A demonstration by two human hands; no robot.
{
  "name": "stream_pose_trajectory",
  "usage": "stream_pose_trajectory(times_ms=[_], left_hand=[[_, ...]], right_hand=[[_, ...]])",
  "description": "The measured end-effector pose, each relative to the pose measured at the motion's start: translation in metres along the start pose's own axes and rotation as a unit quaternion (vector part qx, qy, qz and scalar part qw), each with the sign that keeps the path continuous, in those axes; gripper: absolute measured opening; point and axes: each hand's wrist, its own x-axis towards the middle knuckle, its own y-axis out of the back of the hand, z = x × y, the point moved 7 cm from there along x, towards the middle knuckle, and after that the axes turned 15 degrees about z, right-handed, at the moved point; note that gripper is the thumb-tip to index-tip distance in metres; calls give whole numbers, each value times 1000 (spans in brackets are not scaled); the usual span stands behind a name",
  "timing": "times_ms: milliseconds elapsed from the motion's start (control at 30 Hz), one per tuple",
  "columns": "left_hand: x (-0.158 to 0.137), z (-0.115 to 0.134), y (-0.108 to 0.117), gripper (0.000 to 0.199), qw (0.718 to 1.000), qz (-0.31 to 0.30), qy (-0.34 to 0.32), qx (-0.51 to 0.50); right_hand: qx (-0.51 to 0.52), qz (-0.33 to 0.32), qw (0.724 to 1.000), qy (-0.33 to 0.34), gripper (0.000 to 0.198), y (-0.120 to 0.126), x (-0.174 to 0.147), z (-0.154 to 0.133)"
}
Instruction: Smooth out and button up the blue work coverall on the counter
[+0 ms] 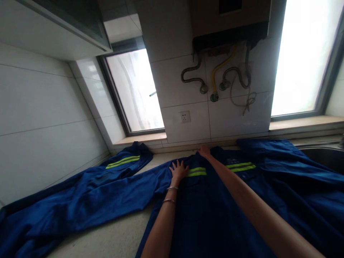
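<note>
A blue work jacket [199,204] with yellow-green reflective stripes lies spread over the counter, its front facing up. My left hand [178,170] rests flat on the jacket near the shoulder, fingers spread, beside a stripe. Two thin bracelets circle that wrist. At the collar, my right hand [204,151] has its fingers closed on the jacket's fabric; the fingertips are partly hidden. One sleeve stretches to the left across the counter. More blue clothing [113,172] with a reflective stripe lies at the left by the wall.
The counter [115,233] runs along a tiled wall with a socket [185,116]. A water heater [231,25] with pipes and valves hangs above. Windows stand on both sides. A sink [326,157] is at the right, partly covered by blue fabric. A cabinet [53,32] overhangs the left.
</note>
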Motion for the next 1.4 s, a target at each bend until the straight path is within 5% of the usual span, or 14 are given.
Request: stream_pose_trajectory(times_ms=[200,367,800,1033,1267,1400], left_hand=[[5,-31,2,75,996,-51,68,-38],[7,-45,2,78,995,-39,81,-34],[14,-48,-7,74,994,-54,65,-65],[26,-35,23,52,995,81,32,-40],[17,-41,8,66,998,-20,31,-51],[13,-48,5,74,998,-11,49,-28]], right_hand=[[1,58,997,-41,30,11,1,18],[18,27,998,-52,35,5,6,23],[28,-108,990,91,44,-14,26,-2],[96,-158,968,167,24,11,40,-5],[166,-71,965,192,24,54,48,-12],[161,-32,971,176,28,58,43,-16]])
